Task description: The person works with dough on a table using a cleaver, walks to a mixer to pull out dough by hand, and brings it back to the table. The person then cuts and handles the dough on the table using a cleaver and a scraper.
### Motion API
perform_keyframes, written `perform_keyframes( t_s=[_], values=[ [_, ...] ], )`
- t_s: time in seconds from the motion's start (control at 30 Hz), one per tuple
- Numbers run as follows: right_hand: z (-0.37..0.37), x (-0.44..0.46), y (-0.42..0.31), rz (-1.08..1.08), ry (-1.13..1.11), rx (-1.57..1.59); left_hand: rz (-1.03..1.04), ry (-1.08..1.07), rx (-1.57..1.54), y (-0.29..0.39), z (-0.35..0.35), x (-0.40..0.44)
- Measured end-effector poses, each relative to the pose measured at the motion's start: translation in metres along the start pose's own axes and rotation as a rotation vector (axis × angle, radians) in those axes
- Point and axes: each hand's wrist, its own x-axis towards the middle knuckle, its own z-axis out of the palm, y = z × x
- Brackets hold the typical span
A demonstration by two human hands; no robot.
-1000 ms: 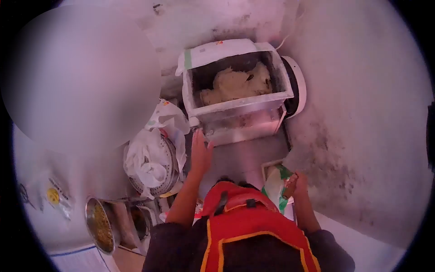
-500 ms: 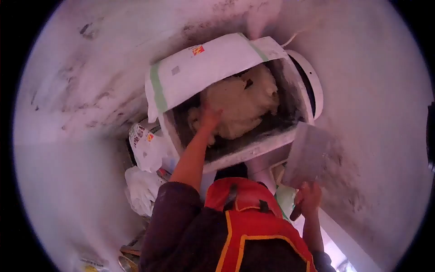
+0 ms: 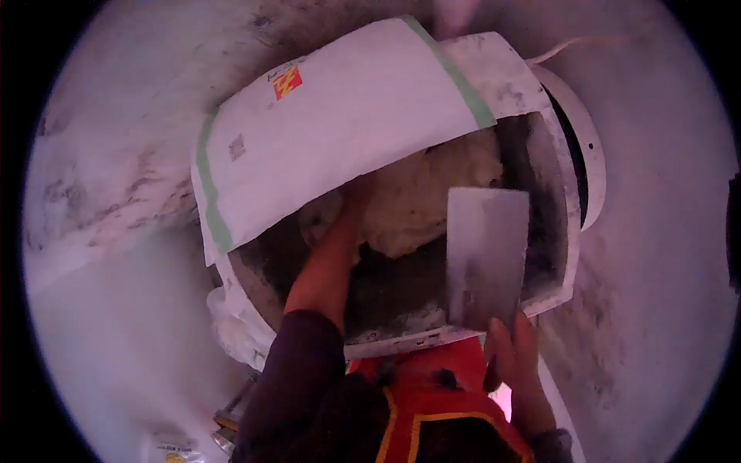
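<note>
One head camera, looking down over your chest into the bin (image 3: 401, 343).
The lens sits on your head and faces forward and steeply down, so your apron (image 3: 459, 364) lies at the bottom edge and the bin fills the middle at close range. Your left arm (image 3: 323, 272) enters from the lower left, your right hand (image 3: 515, 351) from the lower right, its blade (image 3: 488, 251) right of centre. You look into the bin from above its near rim; the sack (image 3: 332, 143) hides its far left part. The view is wide and round, black at the corners.
</note>
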Motion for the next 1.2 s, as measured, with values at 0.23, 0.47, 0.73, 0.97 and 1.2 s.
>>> perform_keyframes(
  t_s=[0.23,0.47,0.73,0.97,1.2],
  values=[
    [0.002,0.065,-0.022,-0.131,-0.069,-0.285,0.054,0.030,-0.026,0.022,-0.015,-0.059],
    [0.047,0.165,-0.022,-0.190,0.003,-0.707,0.105,0.078,-0.068,0.029,-0.038,-0.018],
    [0.085,0.258,0.019,-0.329,0.021,-0.984,0.133,-0.025,0.057,0.017,0.007,0.035],
    [0.101,0.291,0.047,-0.239,-0.069,-1.077,0.191,-0.034,0.064,-0.015,0.012,0.010],
    [0.146,0.323,0.102,-0.444,0.052,-0.504,0.236,0.016,0.035,-0.043,-0.017,-0.052]
  ],
)
